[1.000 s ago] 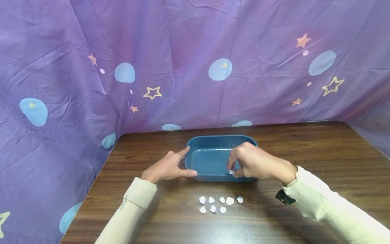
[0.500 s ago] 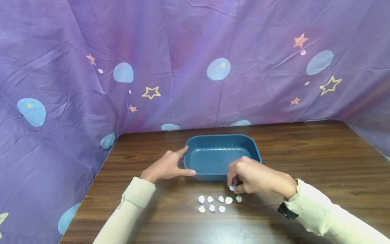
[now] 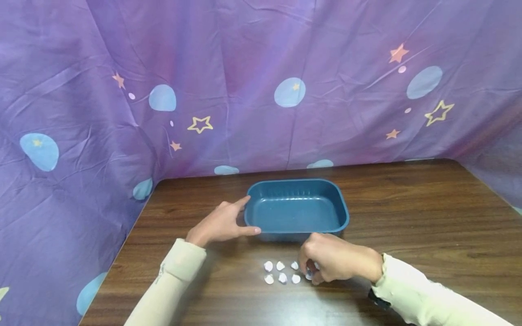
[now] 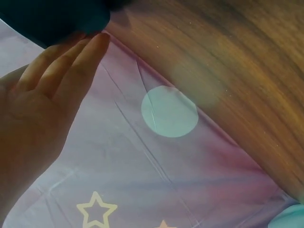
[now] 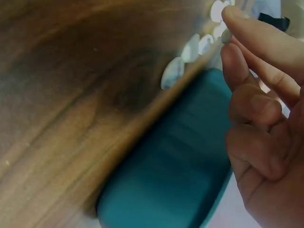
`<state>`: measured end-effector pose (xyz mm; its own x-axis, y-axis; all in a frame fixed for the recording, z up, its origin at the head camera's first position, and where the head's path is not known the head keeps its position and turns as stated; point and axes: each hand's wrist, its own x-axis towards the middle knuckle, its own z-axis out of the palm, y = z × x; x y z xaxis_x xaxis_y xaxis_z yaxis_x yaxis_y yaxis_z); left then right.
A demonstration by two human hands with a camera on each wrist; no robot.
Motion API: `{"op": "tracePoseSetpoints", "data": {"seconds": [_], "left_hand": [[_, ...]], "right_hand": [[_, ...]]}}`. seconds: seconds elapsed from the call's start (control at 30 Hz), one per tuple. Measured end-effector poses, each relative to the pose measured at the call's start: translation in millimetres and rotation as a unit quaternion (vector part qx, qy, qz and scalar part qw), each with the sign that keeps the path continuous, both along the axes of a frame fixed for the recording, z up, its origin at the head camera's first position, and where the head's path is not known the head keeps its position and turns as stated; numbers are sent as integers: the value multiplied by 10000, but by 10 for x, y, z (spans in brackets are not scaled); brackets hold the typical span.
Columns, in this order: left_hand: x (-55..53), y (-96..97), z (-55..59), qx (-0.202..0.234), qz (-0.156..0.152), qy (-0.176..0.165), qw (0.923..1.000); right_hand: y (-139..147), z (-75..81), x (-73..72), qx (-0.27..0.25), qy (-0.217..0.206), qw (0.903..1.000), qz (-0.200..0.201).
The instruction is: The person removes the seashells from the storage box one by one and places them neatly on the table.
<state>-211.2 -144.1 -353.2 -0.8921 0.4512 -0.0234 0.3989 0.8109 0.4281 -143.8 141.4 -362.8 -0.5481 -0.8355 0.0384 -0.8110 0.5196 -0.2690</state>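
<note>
A dark blue plastic bin [image 3: 293, 189] stands on the table. My left hand [image 3: 222, 222] is spread at its left end, thumb and fingers straight against the rim. In the left wrist view, the fingertips [image 4: 97, 45] meet the bin's underside edge. In front of the bin, my right hand [image 3: 336, 259] is low over the table and pinches a small white shell [image 5: 226, 36] between thumb and fingertips. Several similar white shells [image 3: 282, 278] lie in two short rows to its left. The right hand hides part of the back row; more shells [image 5: 173, 73] show in the right wrist view.
The brown wooden table [image 3: 408, 217] extends to both sides of the bin. A purple curtain [image 3: 253, 90] with stars and planets hangs along the back and left edges. A dark band [image 3: 378, 299] sits at the right wrist.
My right hand has come out of the bin toward me with a shell, down to the right end of the front row. The left hand has stayed at the bin.
</note>
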Motion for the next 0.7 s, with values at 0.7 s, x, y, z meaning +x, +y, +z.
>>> {"op": "tracePoseSetpoints", "data": {"seconds": [0.7], "left_hand": [[4,-254,57,62,422,1064,9934]], "right_hand": [[-74,-112,7,371,325,9988,-26]]}}
